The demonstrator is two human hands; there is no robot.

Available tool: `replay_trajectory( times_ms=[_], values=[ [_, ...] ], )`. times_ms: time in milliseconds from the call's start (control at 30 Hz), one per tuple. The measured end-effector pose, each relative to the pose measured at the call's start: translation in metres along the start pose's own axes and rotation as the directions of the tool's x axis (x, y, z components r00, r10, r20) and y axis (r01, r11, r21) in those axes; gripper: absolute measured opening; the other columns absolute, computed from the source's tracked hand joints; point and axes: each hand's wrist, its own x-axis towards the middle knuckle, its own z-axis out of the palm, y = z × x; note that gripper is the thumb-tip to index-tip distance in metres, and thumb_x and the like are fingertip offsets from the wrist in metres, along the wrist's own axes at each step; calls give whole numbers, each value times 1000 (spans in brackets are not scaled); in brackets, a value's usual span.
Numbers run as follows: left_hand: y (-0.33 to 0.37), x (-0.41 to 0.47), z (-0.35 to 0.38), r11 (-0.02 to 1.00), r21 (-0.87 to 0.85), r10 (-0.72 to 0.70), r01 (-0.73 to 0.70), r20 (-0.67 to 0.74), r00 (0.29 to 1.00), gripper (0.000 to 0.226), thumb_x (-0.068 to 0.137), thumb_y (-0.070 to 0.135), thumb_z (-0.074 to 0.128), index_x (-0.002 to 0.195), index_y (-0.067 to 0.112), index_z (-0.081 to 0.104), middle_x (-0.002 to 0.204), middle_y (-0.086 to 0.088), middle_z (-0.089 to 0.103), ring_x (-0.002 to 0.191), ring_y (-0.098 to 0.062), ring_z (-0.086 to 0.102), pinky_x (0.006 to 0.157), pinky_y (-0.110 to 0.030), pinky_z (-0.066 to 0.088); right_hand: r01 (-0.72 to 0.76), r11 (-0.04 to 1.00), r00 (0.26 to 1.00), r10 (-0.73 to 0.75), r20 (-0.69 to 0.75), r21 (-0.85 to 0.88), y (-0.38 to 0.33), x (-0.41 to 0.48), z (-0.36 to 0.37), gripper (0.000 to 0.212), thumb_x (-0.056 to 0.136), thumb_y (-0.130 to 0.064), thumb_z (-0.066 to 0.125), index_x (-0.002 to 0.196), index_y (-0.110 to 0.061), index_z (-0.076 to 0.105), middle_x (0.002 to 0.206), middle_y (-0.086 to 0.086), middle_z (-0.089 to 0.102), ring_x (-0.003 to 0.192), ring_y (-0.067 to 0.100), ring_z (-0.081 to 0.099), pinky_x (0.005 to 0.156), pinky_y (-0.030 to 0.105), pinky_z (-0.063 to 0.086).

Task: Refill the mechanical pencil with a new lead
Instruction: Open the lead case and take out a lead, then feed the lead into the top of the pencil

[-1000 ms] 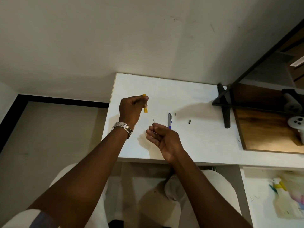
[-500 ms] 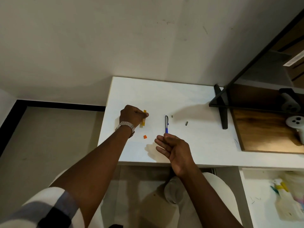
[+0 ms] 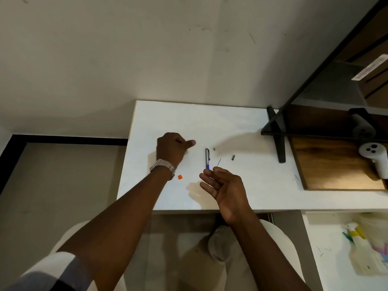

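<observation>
A silver and blue mechanical pencil (image 3: 207,158) lies on the white table (image 3: 241,127), pointing away from me. My right hand (image 3: 224,185) hovers just in front of it, palm up, pinching a thin dark lead (image 3: 218,162) that sticks up from the fingertips. My left hand (image 3: 173,149), with a metal watch on the wrist, rests on the table left of the pencil. Its fingers are curled and its thumb points right. The yellow lead case is hidden, possibly under that hand. A small orange cap (image 3: 180,177) lies near my left wrist.
A tiny grey piece (image 3: 214,149) and a short dark tube (image 3: 233,157) lie right of the pencil. A black-framed shelf (image 3: 277,133) with a wooden board (image 3: 336,164) and a white device (image 3: 375,158) stands at the right. The wall is behind.
My left hand came down from above the table with the yellow case, which is now out of sight. The orange cap appeared on the table. My right hand shifted right, still holding the lead.
</observation>
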Motion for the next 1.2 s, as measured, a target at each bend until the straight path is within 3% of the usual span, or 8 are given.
replay_trajectory(
  times_ms=[100, 200, 300, 467, 700, 867, 967, 1200],
  values=[
    [19, -5, 27, 990, 132, 32, -54, 164, 986, 46, 69, 51, 89, 65, 7, 75, 69, -3, 76, 70, -19, 69, 71, -27, 51, 27, 1000, 998, -27, -52, 10, -7, -2, -1, 10, 98, -4, 59, 100, -4, 69, 98, 17, 80, 95, 33, 79, 84, 46, 65],
    [30, -11, 49, 965, 257, -35, -45, 298, 954, 53, 66, 56, 89, 78, 7, 72, 90, -8, 78, 87, -24, 72, 70, -26, 46, 59, 998, 992, -60, -107, -8, -16, -5, -5, 11, 98, -5, 59, 103, -5, 69, 91, 12, 77, 89, 29, 74, 76, 41, 65],
    [32, -17, 60, 931, 360, -62, -68, 337, 939, 53, 65, 51, 91, 83, 14, 58, 100, -11, 74, 93, -29, 71, 68, -28, 44, 89, 995, 986, -94, -138, -42, -23, -10, -14, 12, 98, -6, 59, 102, -7, 71, 87, 9, 73, 83, 25, 70, 73, 38, 62],
    [29, -21, 62, 907, 415, -80, -70, 334, 939, 43, 69, 38, 91, 84, 10, 62, 96, -13, 74, 84, -29, 71, 69, -31, 55, 97, 994, 979, -105, -173, -58, -26, -12, -23, 14, 98, -9, 61, 108, -6, 71, 89, 8, 72, 84, 25, 68, 78, 40, 60],
    [37, -36, 44, 981, 186, 1, -48, 246, 969, 14, 73, 18, 83, 81, 7, 80, 85, -8, 79, 81, -25, 72, 74, -33, 58, 190, 968, 967, -214, -140, -165, -40, -8, -14, 12, 97, -8, 65, 96, -13, 76, 84, 3, 78, 86, 22, 71, 78, 38, 60],
    [44, -63, 22, 987, 3, 158, -161, 173, 972, 7, 75, 15, 82, 81, 13, 79, 74, -3, 79, 68, -16, 72, 62, -15, 49, 396, 821, 899, -439, -11, -410, -78, -4, 10, 11, 96, -7, 70, 103, -13, 76, 95, 2, 83, 94, 22, 77, 87, 40, 59],
    [45, -75, 17, 981, -50, 192, -187, 153, 969, 6, 79, 16, 80, 85, 14, 81, 75, -2, 80, 67, -15, 73, 57, -5, 44, 442, 746, 876, -478, 61, -499, -94, -5, 26, 10, 95, -10, 71, 97, -18, 77, 101, 2, 83, 106, 25, 75, 92, 43, 58],
    [47, -86, 12, 962, -103, 264, -253, 123, 957, 12, 85, 18, 78, 95, 13, 81, 81, -3, 81, 64, -10, 70, 66, -17, 51, 407, 688, 889, -450, 87, -600, -93, -7, 37, 9, 95, -9, 72, 98, -11, 80, 106, 10, 81, 108, 32, 73, 98, 50, 59]
  ],
)
